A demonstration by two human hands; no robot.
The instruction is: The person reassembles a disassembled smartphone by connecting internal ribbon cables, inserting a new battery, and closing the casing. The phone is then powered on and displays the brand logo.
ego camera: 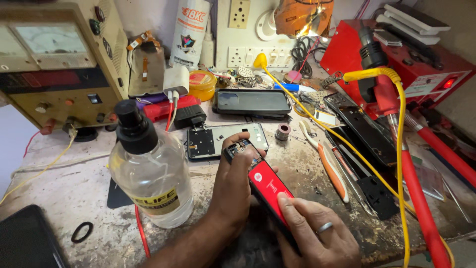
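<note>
My left hand (233, 183) grips an opened phone (265, 186) near its upper end, where bare circuit parts show. A red battery fills the phone's lower half. My right hand (317, 235), with a ring on one finger, holds the phone's lower end, its thumb pressed on the red battery. The phone is tilted above the worn bench, close to the front edge.
A clear liquid bottle (151, 173) with a black cap stands left of my hands. Behind lie a phone back frame (225, 139) and a dark phone (253, 101). Orange-handled pliers (329, 166), a yellow cable (399, 149), red hose (419, 198) and black strips crowd the right. A power supply (54, 64) sits far left.
</note>
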